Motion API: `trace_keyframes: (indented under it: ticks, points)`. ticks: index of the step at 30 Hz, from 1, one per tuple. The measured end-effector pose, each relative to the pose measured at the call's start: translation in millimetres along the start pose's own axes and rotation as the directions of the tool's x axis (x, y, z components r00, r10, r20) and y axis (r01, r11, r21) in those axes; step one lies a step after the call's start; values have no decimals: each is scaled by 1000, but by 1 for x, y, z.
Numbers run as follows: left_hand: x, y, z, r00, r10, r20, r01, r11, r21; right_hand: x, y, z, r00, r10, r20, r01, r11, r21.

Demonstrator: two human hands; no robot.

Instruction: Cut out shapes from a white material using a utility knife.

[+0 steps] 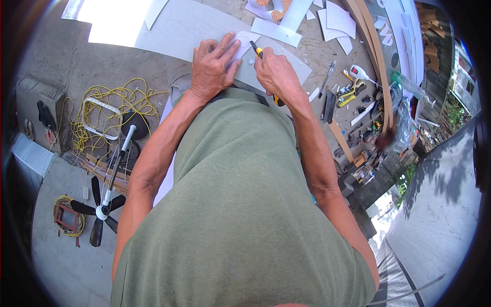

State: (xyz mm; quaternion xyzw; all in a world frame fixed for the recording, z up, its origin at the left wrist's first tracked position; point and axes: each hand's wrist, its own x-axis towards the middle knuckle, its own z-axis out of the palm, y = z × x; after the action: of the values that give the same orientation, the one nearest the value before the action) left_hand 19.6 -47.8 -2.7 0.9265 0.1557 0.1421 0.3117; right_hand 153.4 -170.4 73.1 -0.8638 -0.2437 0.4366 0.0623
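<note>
My right hand (279, 75) is closed around a yellow and black utility knife (259, 51). The tip of its blade is at the edge of a small white sheet piece (244, 43) with a curved line drawn on it. My left hand (212, 69) lies on that piece with its fingers apart, pressing it down on a larger pale grey board (192, 23). Both hands are close together at the board's near side.
White offcuts (337, 23) and strips lie at the far right. Along the right are a glue gun (359, 72), pliers (347, 97) and scattered tools. A tangle of yellow cord (97, 115) and a black-bladed fan (102, 211) are on the left.
</note>
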Motion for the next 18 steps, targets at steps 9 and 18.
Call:
trace_keyframes:
  ticks: [9, 18]
  points:
    - [-1, -1, 4, 1000, -21, -6, 21, 1000, -11, -10, -6, 10, 988, 29, -153, -26, 999, 22]
    - [-1, -2, 5, 1000, -22, -12, 21, 1000, -18, -1, 2, 17, 987, -1, -159, 12, 997, 73]
